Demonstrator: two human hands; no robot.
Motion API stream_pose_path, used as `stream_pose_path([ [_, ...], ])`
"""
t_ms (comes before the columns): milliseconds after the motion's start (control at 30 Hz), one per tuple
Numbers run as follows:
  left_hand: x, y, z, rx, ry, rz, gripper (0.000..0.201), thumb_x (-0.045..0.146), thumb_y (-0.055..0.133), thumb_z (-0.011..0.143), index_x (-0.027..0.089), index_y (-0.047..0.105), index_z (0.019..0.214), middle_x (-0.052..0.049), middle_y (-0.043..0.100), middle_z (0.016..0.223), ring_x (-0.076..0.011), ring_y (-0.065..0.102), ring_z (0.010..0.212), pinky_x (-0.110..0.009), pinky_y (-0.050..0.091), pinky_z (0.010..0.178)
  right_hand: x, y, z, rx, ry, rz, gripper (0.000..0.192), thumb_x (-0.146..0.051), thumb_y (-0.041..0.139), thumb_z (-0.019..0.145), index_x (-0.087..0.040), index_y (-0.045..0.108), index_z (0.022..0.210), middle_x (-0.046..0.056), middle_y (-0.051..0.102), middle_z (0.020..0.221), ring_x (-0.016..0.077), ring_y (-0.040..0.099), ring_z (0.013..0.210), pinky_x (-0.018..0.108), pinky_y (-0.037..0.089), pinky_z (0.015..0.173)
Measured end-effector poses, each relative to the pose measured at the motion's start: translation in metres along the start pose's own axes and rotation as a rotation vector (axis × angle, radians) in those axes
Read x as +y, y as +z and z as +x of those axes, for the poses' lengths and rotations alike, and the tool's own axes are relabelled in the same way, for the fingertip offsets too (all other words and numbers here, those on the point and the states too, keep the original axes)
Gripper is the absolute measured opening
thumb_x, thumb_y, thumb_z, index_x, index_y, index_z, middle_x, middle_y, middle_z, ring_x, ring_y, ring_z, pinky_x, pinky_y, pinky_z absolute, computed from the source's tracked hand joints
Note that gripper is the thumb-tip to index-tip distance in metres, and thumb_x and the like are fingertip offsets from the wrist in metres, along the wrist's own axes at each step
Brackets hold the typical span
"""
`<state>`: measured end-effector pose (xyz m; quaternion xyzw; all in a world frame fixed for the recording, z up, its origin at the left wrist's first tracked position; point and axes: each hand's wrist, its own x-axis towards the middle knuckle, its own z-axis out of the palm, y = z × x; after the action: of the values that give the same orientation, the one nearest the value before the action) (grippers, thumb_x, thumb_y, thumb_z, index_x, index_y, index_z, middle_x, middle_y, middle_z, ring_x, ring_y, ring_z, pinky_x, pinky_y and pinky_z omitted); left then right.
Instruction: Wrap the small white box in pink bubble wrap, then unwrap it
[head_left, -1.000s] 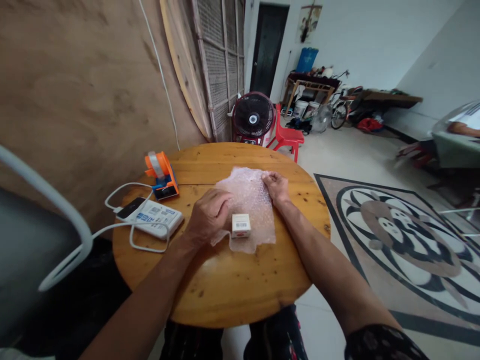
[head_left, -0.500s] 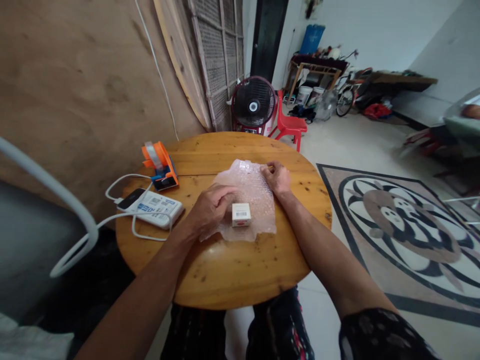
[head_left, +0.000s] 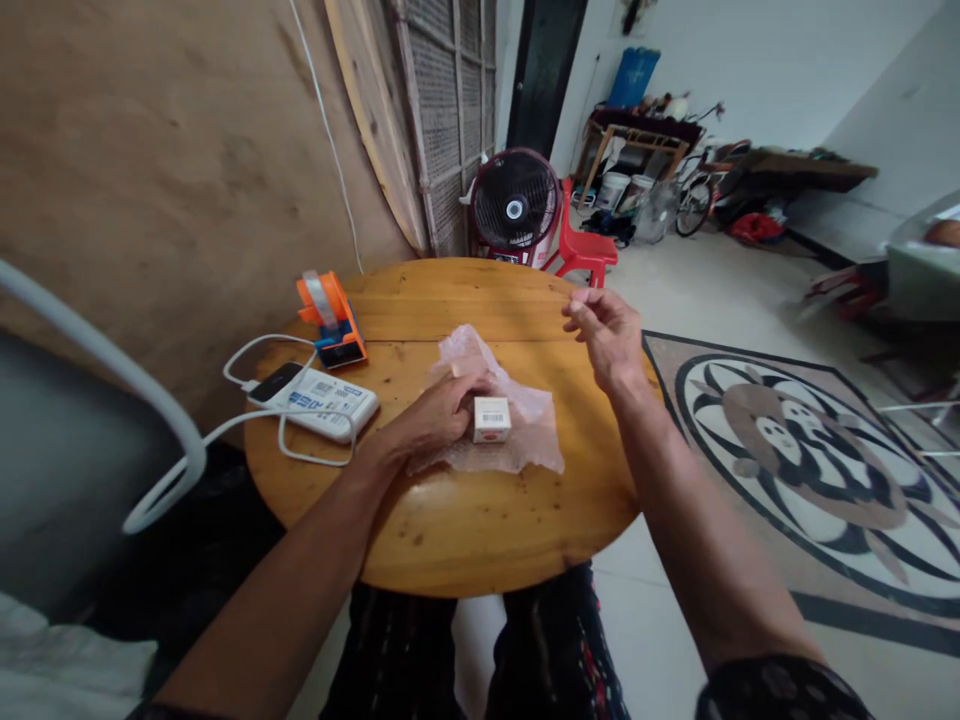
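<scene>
A small white box (head_left: 491, 418) with a barcode label lies on a sheet of pinkish bubble wrap (head_left: 529, 440) in the middle of the round wooden table (head_left: 465, 520). My left hand (head_left: 439, 410) rests on the wrap and pinches its left part against the box's left side; the wrap's far corner stands folded up just above my fingers. My right hand (head_left: 609, 335) hovers above the table's far right edge. It is clear of the wrap, with loosely curled fingers and nothing visible in them.
An orange tape dispenser (head_left: 330, 318) stands at the table's left back. In front of it lie a white power bank (head_left: 326, 404), a dark phone (head_left: 274, 382) and a white cable. A floor fan (head_left: 515, 210) and a red chair (head_left: 583, 255) stand beyond the table.
My right hand has let go of the wrap's far edge and risen to the right. The wrap's far part has folded up toward the box. My left hand has closed in on the box.
</scene>
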<state>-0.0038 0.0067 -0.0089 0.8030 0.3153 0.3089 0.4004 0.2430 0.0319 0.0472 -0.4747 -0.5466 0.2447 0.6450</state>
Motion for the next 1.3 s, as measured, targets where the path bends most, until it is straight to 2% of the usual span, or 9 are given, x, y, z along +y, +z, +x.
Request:
stream_pose_path([
  [167,0.003,0.001,-0.001,0.055,0.029,0.013,0.034,0.021,0.055,0.078,0.021,0.066,0.11,-0.006,0.071,0.101,-0.0215,0.064,0.09,-0.032,0.05,0.081,-0.091,-0.013,-0.072,-0.584,0.206,0.091,0.019,-0.035,0.073,0.078,-0.016,0.073,0.082,0.005,0.07,0.073,0.0154,0.062,0.061,0.029,0.047,0.057],
  [267,-0.003,0.0,-0.001,0.12,0.029,0.061,0.049,0.022,0.06,0.074,0.021,0.061,0.123,-0.008,0.065,0.122,-0.0258,0.06,0.109,-0.036,0.047,0.095,-0.107,-0.013,-0.107,-0.876,0.143,-0.039,0.017,-0.031,0.061,0.089,-0.019,0.073,0.093,0.005,0.071,0.083,0.0172,0.065,0.075,0.031,0.05,0.067],
  [333,-0.007,-0.001,-0.001,0.096,0.014,0.084,0.054,0.022,0.057,0.077,0.019,0.055,0.131,-0.009,0.061,0.129,-0.0259,0.057,0.116,-0.039,0.044,0.101,-0.104,-0.008,-0.118,-0.974,0.033,-0.12,0.018,-0.029,0.057,0.092,-0.02,0.071,0.099,0.005,0.071,0.094,0.0178,0.065,0.088,0.033,0.05,0.08],
  [500,-0.003,-0.003,-0.001,0.031,-0.024,0.091,0.053,0.019,0.046,0.084,0.016,0.047,0.138,-0.011,0.057,0.135,-0.0246,0.054,0.121,-0.043,0.042,0.105,-0.078,0.009,-0.11,-0.868,-0.08,-0.206,0.03,-0.035,0.042,0.1,-0.023,0.066,0.112,0.005,0.064,0.123,0.0193,0.057,0.118,0.037,0.042,0.103],
  [667,0.009,-0.004,0.001,-0.008,0.103,-0.011,0.046,0.019,0.044,0.087,0.019,0.052,0.132,-0.008,0.056,0.137,-0.0229,0.052,0.124,-0.04,0.039,0.108,-0.046,0.014,-0.083,-0.769,-0.147,-0.324,0.039,-0.041,0.037,0.1,-0.027,0.056,0.131,0.005,0.055,0.139,0.0214,0.047,0.133,0.045,0.033,0.114],
  [833,-0.002,-0.001,0.004,0.112,0.005,0.003,0.065,0.011,0.047,0.079,0.015,0.04,0.143,-0.011,0.051,0.141,-0.0231,0.053,0.123,-0.04,0.042,0.106,-0.007,0.028,-0.049,-0.799,-0.224,-0.693,0.042,-0.034,0.042,0.097,-0.014,0.054,0.133,0.014,0.053,0.14,0.0266,0.046,0.133,0.047,0.035,0.113],
  [933,-0.006,0.0,0.006,0.163,-0.047,-0.016,0.067,0.01,0.046,0.077,0.016,0.04,0.144,-0.01,0.057,0.133,-0.0216,0.058,0.114,-0.037,0.046,0.1,0.018,0.034,-0.036,-0.801,-0.206,-0.922,0.044,-0.031,0.046,0.094,-0.011,0.054,0.132,0.017,0.051,0.141,0.0288,0.044,0.134,0.046,0.035,0.112],
  [1133,-0.003,-0.001,0.009,0.217,-0.164,-0.027,0.063,0.014,0.049,0.075,0.013,0.048,0.138,-0.01,0.065,0.11,-0.0199,0.062,0.091,-0.033,0.052,0.084,0.044,0.028,-0.037,-0.727,-0.256,-1.02,0.049,-0.038,0.036,0.099,-0.014,0.048,0.14,0.013,0.046,0.147,0.0258,0.039,0.138,0.044,0.03,0.114],
  [1300,-0.017,-0.002,0.01,0.327,-0.279,-0.093,0.07,0.018,0.051,0.077,0.01,0.036,0.145,-0.011,0.065,0.105,-0.0182,0.061,0.084,-0.031,0.052,0.075,0.042,0.028,-0.04,-0.692,-0.231,-1.067,0.049,-0.039,0.036,0.099,-0.016,0.048,0.14,0.011,0.044,0.149,0.0262,0.04,0.137,0.043,0.031,0.111],
])
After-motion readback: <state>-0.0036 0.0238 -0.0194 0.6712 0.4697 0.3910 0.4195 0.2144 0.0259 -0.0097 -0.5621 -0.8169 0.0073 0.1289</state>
